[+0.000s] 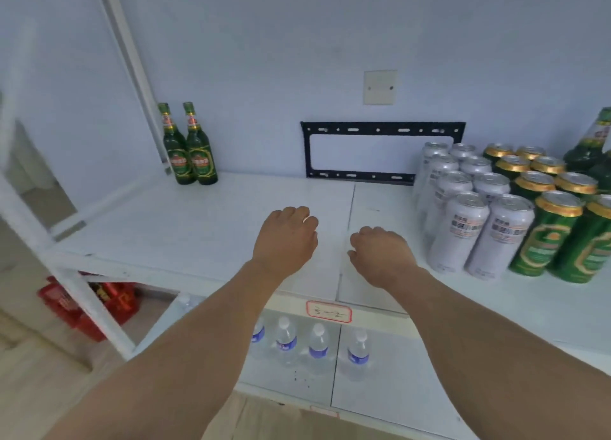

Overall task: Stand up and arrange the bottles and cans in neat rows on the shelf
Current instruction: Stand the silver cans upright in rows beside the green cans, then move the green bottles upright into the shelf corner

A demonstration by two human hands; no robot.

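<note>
Two green glass beer bottles (190, 148) stand upright side by side at the back left of the white shelf (198, 221). On the right, several white cans (463, 205) stand in two rows, with several green cans (555, 208) in rows beside them. More green bottles (595, 145) stand at the far right edge, partly cut off. My left hand (286, 238) and my right hand (380, 257) hover over the middle of the shelf, fingers loosely curled, holding nothing.
A black metal bracket (383, 129) is fixed to the back wall, with a white wall plate (380, 87) above it. Water bottles (317, 343) stand in a row on the lower shelf. Red crates (89, 304) sit on the floor at lower left. A white upright post (82, 294) frames the shelf's left end.
</note>
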